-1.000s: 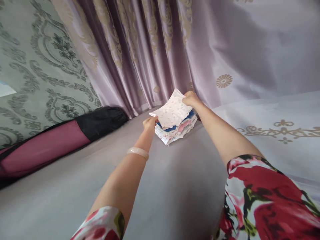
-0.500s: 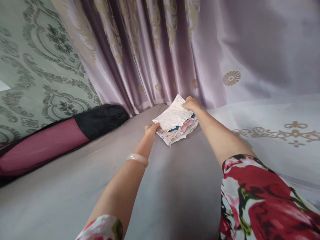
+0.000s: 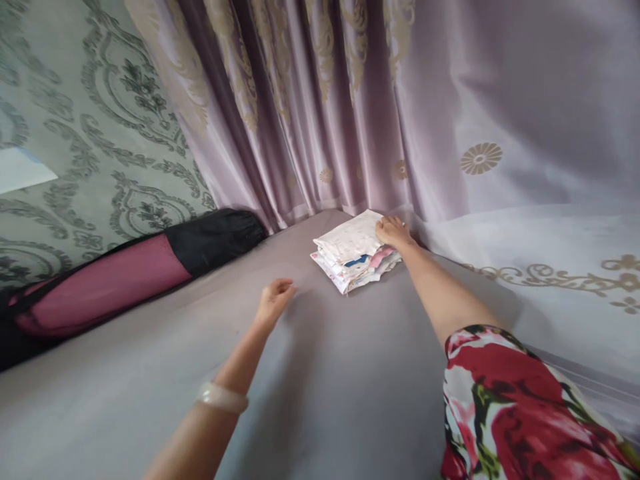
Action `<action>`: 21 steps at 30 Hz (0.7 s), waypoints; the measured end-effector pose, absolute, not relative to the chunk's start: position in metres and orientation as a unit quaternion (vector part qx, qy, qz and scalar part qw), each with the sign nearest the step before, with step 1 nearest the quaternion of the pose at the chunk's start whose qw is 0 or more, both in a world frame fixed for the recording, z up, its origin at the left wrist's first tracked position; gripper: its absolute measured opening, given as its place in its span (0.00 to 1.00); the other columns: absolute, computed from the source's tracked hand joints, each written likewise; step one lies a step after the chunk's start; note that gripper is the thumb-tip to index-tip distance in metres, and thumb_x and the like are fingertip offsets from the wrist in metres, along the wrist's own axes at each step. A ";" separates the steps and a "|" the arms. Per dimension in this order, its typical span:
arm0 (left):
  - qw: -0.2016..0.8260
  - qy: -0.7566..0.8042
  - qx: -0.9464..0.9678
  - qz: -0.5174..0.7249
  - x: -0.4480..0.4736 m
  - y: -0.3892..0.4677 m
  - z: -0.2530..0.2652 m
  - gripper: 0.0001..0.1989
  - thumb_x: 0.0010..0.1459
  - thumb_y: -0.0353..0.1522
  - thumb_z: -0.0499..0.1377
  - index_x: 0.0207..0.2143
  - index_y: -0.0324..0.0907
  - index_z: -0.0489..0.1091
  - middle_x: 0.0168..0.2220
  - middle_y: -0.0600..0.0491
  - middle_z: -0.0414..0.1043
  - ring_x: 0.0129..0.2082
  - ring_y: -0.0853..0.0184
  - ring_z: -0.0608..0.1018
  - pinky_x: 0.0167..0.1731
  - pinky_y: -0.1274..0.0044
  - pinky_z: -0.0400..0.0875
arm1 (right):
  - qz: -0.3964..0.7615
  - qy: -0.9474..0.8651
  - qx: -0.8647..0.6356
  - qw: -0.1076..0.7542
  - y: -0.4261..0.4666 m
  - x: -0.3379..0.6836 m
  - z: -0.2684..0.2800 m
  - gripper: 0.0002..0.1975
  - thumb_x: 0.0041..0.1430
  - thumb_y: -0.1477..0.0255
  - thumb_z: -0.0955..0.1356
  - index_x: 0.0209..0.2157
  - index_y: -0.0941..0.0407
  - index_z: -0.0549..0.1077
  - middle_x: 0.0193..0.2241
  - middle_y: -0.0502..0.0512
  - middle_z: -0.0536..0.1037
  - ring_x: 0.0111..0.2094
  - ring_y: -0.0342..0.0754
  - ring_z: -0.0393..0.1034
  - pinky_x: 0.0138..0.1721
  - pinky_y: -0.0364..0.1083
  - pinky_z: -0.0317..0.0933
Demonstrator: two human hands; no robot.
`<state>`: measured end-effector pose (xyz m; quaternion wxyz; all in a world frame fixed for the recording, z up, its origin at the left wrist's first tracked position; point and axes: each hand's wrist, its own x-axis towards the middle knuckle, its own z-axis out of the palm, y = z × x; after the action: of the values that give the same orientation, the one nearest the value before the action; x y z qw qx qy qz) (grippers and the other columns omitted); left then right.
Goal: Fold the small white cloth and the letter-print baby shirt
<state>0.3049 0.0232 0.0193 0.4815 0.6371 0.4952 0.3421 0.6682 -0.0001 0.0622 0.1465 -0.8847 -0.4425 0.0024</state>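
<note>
In the head view, I see the stack (image 3: 350, 247) of folded cloths lying on the grey surface (image 3: 360, 373), just in front of the curtain (image 3: 360, 147). I have the right hand (image 3: 393, 232) laid over the top at its right edge, but cannot tell whether it grips any cloth; the left hand (image 3: 274, 300), empty and loosely curled, is apart from it, towards the bag (image 3: 105, 287).

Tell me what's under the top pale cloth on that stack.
Under the top pale cloth, edges of a blue layer, a pink layer and white layers show. Their middles are covered, and the right hand hides part of the stack's right side.
</note>
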 end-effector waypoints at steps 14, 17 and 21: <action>0.096 0.683 0.688 0.224 0.035 -0.106 -0.012 0.22 0.47 0.53 0.54 0.36 0.49 0.72 0.38 0.48 0.77 0.36 0.52 0.80 0.37 0.65 0.75 | -0.038 -0.445 -0.883 0.144 0.008 0.660 0.068 0.27 0.68 0.63 0.54 0.59 0.64 0.65 0.64 0.72 0.59 0.67 0.63 0.45 0.63 0.67 0.40; 0.055 0.688 0.692 0.209 0.007 -0.136 -0.017 0.23 0.48 0.53 0.53 0.39 0.49 0.71 0.43 0.45 0.76 0.45 0.49 0.79 0.47 0.61 0.73 | -0.050 -0.502 -0.849 0.159 0.021 0.625 0.078 0.28 0.68 0.60 0.53 0.61 0.61 0.64 0.65 0.69 0.57 0.67 0.63 0.45 0.63 0.68 0.39; 0.008 0.708 0.689 0.154 -0.018 -0.163 -0.030 0.27 0.54 0.51 0.48 0.48 0.47 0.70 0.51 0.45 0.74 0.51 0.53 0.76 0.53 0.65 0.69 | 0.013 -0.553 -0.822 0.132 0.026 0.570 0.076 0.31 0.67 0.54 0.52 0.63 0.57 0.63 0.67 0.67 0.54 0.67 0.65 0.42 0.63 0.69 0.37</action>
<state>-0.0178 -0.1634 -0.0303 0.0075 0.6888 0.7083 0.1543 0.5700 0.0260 0.0763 0.1315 -0.8224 -0.5533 0.0132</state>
